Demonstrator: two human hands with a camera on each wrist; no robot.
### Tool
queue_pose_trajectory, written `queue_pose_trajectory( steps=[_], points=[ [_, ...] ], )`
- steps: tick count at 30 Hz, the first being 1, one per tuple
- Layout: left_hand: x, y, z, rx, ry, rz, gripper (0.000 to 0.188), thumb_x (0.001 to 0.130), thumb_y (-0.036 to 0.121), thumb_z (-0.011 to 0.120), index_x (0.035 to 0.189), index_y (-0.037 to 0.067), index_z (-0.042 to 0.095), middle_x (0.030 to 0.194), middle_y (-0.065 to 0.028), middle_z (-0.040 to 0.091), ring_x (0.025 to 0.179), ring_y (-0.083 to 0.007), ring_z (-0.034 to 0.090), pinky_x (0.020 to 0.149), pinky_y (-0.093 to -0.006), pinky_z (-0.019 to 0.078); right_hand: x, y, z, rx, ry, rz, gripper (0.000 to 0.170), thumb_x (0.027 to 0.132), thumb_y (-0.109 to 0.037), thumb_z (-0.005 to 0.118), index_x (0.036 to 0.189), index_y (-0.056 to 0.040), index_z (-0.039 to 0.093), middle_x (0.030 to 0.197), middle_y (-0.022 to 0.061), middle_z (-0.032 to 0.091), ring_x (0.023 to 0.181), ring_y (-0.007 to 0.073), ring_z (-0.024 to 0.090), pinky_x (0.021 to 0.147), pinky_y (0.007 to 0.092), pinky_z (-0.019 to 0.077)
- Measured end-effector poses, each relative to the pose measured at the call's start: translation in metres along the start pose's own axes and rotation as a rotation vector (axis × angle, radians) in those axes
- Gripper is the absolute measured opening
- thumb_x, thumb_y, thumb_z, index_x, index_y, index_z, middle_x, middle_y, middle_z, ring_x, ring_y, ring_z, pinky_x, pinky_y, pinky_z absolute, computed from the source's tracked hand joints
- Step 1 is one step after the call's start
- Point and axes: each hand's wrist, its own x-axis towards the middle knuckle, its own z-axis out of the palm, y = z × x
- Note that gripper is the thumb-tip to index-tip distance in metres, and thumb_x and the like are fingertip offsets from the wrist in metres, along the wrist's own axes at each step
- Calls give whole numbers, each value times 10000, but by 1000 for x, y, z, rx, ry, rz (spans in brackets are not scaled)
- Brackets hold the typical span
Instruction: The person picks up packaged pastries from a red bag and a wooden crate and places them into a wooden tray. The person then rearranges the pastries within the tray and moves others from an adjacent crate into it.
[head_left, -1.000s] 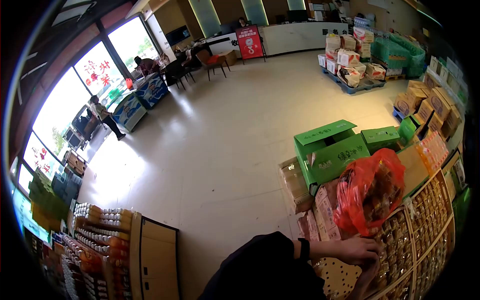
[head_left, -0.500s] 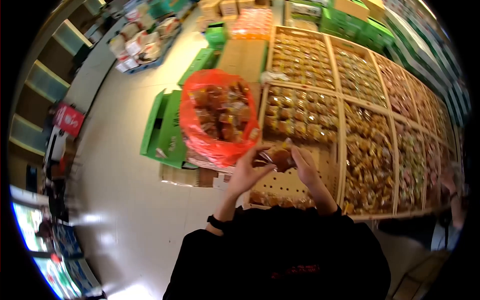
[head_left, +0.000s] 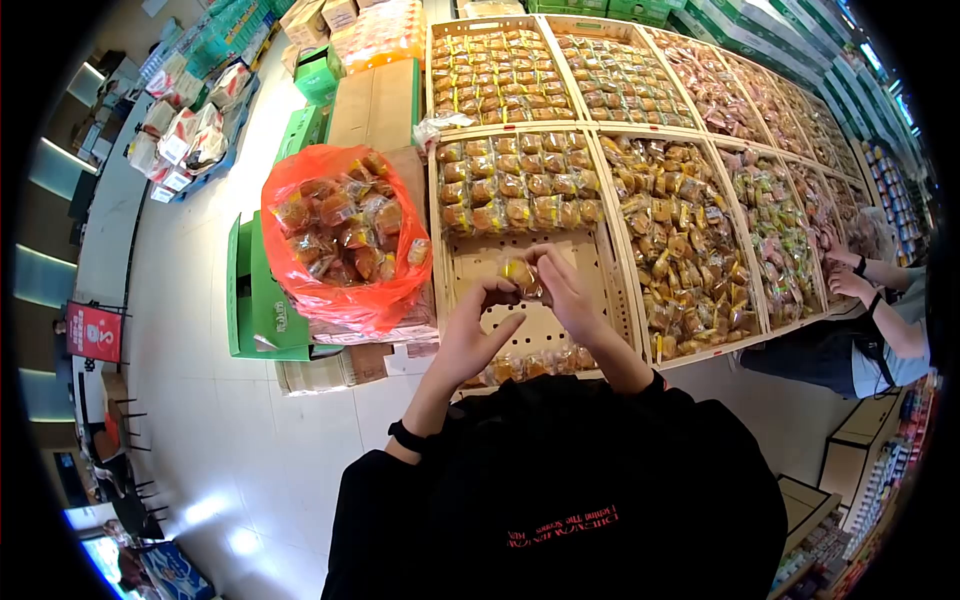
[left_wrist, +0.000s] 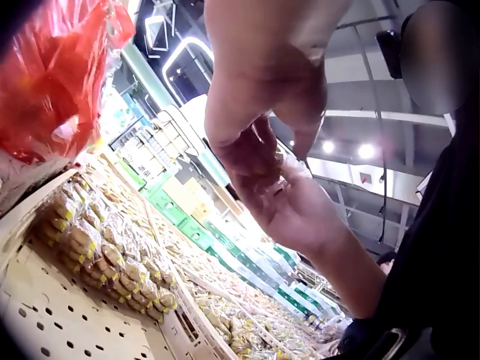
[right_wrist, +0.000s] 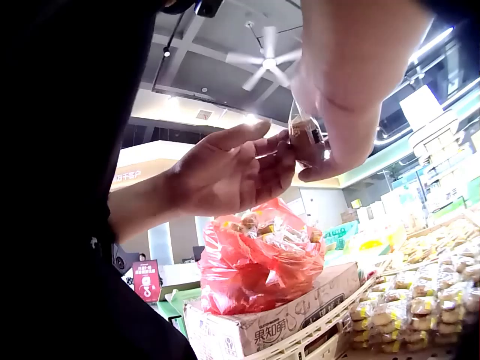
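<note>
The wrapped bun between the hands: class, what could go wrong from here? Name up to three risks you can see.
1. The wrapped bun could slip: the right hand pinches it, while the left hand's thumb stands away from it.
2. The red bag gapes open, heaped with buns; a knock might spill some.
3. Standing on a printed carton, the bag might tip if bumped.

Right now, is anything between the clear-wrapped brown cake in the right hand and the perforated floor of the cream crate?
Nothing visible. The right hand holds the cake above the perforated floor, the left hand beside the cake; packed rows of wrapped cakes lie beyond. The hands hide some floor.
</note>
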Motion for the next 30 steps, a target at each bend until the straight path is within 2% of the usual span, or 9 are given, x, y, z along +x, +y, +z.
queue_pose_trajectory(
  steps=[2,7,10,13,18,23,25,27,30],
  points=[
    [3,3,1,-7,11,28,342,798,29,591,1114,12,460,1014,-93,547,954,-173,543,860,-292,423,-5,1,-4,279,-40,118,335,907,-149,481,1201,-5,408,1066,43,511,896,97,528,799,265,444],
    [5,2,-1,-5,-65,42,319,806,21,567,1115,6,486,1026,-100,542,955,-181,541,854,-294,424,-10,5,-15,77,-102,141,373,901,-183,506,1205,-6,380,1036,101,560,955,158,569,823,300,477],
    [0,-3,-6,65,-71,22,277,811,26,558,1084,6,516,1028,-104,537,951,-188,541,850,-294,426,-12,5,-26,165,102,212,264,894,-174,515,1087,-19,422,927,124,587,769,218,629,658,295,525],
    [-7,-9,-16,103,-35,-12,249,811,28,556,1059,8,538,1064,-111,519,952,-192,538,835,-292,434,-13,2,-38,211,219,243,179,894,-156,502,1033,-47,471,880,105,599,746,187,620,625,260,512],
    [-27,-33,-40,99,65,-118,253,827,14,528,1079,8,511,1072,-81,498,970,-159,521,846,-275,426,-16,14,-72,219,344,264,230,839,-74,539,1060,-60,476,856,46,572,730,123,565,631,242,498],
    [-41,-52,-53,-8,196,-236,239,828,10,526,1067,6,511,1027,-70,524,945,-143,533,841,-269,425,-3,40,-123,228,550,261,242,816,-108,574,1041,-54,504,905,54,583,796,162,590,700,276,509],
    [-41,-52,-54,1,203,-263,242,828,4,518,1070,7,510,1016,-69,528,937,-135,534,839,-268,425,9,58,-150,579,625,263,215,813,-173,581,992,-67,526,924,56,584,908,190,570,823,334,475],
    [-42,-57,-55,-13,212,-285,237,834,10,512,1071,5,509,1013,-70,528,934,-131,535,834,-266,427,28,82,-173,679,670,287,185,792,-213,610,917,-90,551,886,35,573,895,184,541,841,342,437],
    [-39,-57,-54,-6,214,-313,228,838,16,511,1066,4,510,1008,-69,527,933,-133,537,829,-265,429,58,94,-181,545,907,378,130,763,-185,657,839,-128,568,778,-6,527,683,140,433,714,238,370]
  ],
)
